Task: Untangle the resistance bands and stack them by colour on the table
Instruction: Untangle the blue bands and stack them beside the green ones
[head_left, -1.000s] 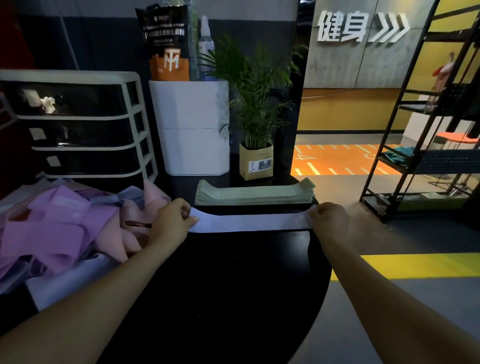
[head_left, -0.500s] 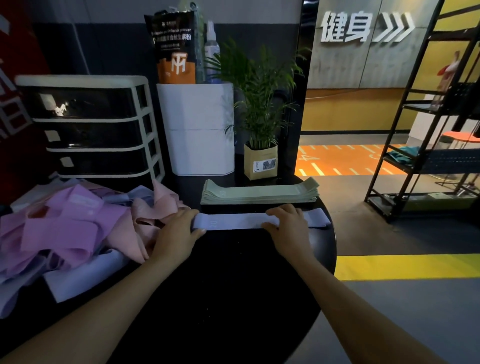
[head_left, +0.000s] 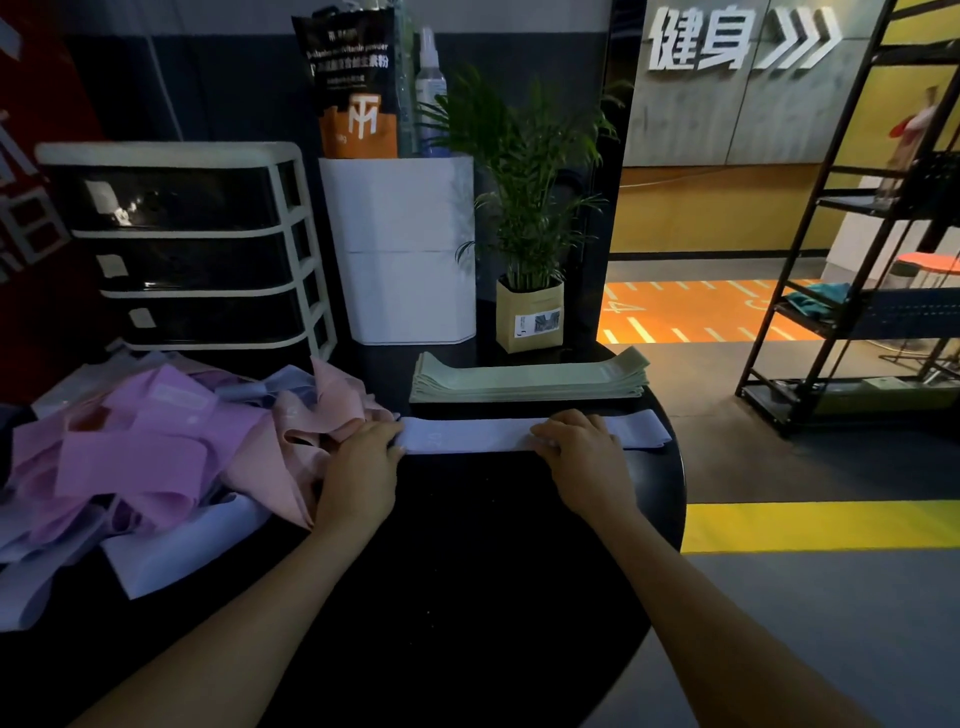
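Two bare forearms reach forward over the round black table (head_left: 467, 571), both hands laid palm-down on a pale lavender band (head_left: 467, 435) that lies flat and straight across the far part of the tabletop. The left hand (head_left: 358, 467) rests at the band's left end, fingers nearly straight and close together, their tips pressing the end down; nothing is curled round the fabric. The right hand (head_left: 582, 452) lies on the band right of its middle, fingers stretched out flat and pointing left, pressing the strip against the table, so that the band's right end (head_left: 644, 434) shows bare beyond the knuckles, near the table's edge.

Just behind the lavender band, apart from it by a narrow dark gap, sits a neat stack of green bands (head_left: 530, 382). To the left, touching the left hand's wrist side, is a loose tangle of pink, purple and lavender bands (head_left: 156, 457).

Compared with one second ago, the band is no longer pulled taut between two fists at its ends: it lies on the table, and the right hand has left the right end and come inward. Since half a second ago the right hand has slid a little back toward the right, while the left hand has kept its place.
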